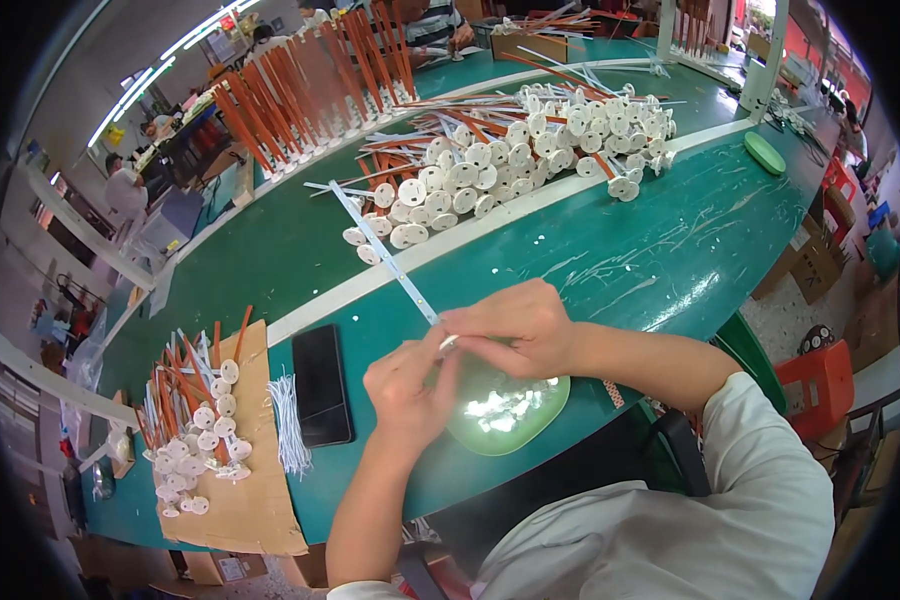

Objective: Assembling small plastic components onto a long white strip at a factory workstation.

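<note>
My left hand and my right hand meet over the near edge of the green table, both with fingers pinched together. Between the fingertips is the near end of a long, flat, pale strip with small spots along it. It slants away to the far left, toward the pile. A small whitish piece shows at the fingertips, its shape mostly covered. Just below my hands sits a light green dish holding many small shiny pieces, too fine to make out.
A large heap of white round-ended strips lies across the table beyond a white rail. At left, more lie on cardboard, beside white wires and a black phone. Orange strips stand upright behind. A green oval dish is far right.
</note>
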Motion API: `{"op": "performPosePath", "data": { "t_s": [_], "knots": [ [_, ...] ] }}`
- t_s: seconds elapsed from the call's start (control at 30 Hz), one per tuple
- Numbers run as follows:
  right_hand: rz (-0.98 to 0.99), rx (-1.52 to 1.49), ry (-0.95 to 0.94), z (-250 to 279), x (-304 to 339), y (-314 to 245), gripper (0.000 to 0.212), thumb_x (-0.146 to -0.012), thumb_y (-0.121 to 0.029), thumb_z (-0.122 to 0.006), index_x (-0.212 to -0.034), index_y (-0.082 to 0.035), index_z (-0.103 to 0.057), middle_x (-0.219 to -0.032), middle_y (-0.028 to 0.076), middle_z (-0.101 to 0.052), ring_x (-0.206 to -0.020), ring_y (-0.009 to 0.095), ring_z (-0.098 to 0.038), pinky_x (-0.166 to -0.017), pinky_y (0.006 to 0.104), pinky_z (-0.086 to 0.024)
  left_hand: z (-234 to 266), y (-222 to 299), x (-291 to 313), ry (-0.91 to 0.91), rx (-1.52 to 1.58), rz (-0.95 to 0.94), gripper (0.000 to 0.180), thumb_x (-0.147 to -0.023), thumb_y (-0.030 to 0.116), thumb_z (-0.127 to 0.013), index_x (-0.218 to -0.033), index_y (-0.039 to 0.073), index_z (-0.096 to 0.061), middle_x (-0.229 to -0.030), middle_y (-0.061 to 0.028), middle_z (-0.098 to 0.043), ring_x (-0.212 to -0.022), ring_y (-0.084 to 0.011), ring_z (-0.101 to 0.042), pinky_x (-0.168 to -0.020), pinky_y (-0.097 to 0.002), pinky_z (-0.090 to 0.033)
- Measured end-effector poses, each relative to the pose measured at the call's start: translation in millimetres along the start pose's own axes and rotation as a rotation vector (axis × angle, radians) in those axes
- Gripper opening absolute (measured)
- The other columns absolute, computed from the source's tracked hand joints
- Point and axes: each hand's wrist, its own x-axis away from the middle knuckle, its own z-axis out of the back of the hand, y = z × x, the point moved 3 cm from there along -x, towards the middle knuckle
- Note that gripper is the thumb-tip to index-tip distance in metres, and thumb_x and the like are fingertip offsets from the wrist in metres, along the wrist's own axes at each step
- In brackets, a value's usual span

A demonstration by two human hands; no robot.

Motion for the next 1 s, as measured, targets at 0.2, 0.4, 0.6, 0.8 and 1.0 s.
{"op": "performPosePath", "data": {
  "t_s": [0.2, 0.4, 0.6, 0.8, 1.0],
  "knots": [
    [-0.067, -0.042, 0.087, 6, 1, -3, 0.023, -0.078, 0.002, -0.073, -0.101, -0.001, -0.075, -0.093, 0.015, -0.075, -0.08, 0.028, -0.074, -0.07, 0.0333, -0.059, 0, 10, 1, -0.085, 0.026, 0.128, 0.033, -0.084, 0.006, -0.073, -0.115, -0.002, -0.067, -0.093, -0.0149, -0.073, -0.08, -0.0259, -0.073, -0.074, -0.0329, -0.057],
    [-0.108, -0.104, 0.107, -4, -2, -1, 0.023, -0.079, 0.002, -0.073, -0.102, -0.001, -0.074, -0.092, 0.014, -0.075, -0.084, 0.027, -0.073, -0.073, 0.0333, -0.058, -11, -8, 12, -0.016, 1.033, 0.61, 0.031, -0.104, 0.016, -0.05, -0.13, 0.0, -0.054, -0.117, -0.0137, -0.065, -0.111, -0.024, -0.063, -0.096, -0.0425, -0.052],
    [-0.363, 0.004, -0.156, 6, -4, 5, 0.038, -0.078, -0.007, -0.077, -0.116, -0.005, -0.07, -0.091, 0.01, -0.073, -0.082, 0.026, -0.07, -0.072, 0.0358, -0.056, -8, -22, 8, 0.059, 0.921, 0.672, 0.029, -0.1, 0.008, -0.057, -0.127, -0.001, -0.058, -0.114, -0.0142, -0.069, -0.104, -0.0238, -0.067, -0.09, -0.0369, -0.054],
    [-0.021, 0.045, -0.48, 11, -6, 6, 0.04, -0.074, -0.023, -0.081, -0.11, -0.01, -0.07, -0.091, 0.005, -0.07, -0.083, 0.027, -0.065, -0.071, 0.0383, -0.055, -5, -28, 8, 0.117, 0.737, 0.669, 0.029, -0.095, 0.002, -0.063, -0.124, -0.003, -0.061, -0.114, -0.014, -0.07, -0.104, -0.0238, -0.069, -0.084, -0.031, -0.054],
    [-0.03, -0.037, -0.901, -3, 11, 4, 0.026, -0.076, -0.022, -0.076, -0.099, -0.01, -0.073, -0.09, 0.005, -0.069, -0.086, 0.028, -0.065, -0.075, 0.0386, -0.053, -8, -22, 8, 0.077, 0.728, 0.675, 0.027, -0.094, 0.002, -0.065, -0.12, -0.003, -0.065, -0.112, -0.0129, -0.07, -0.102, -0.0227, -0.069, -0.084, -0.0302, -0.054]
  ]
}}
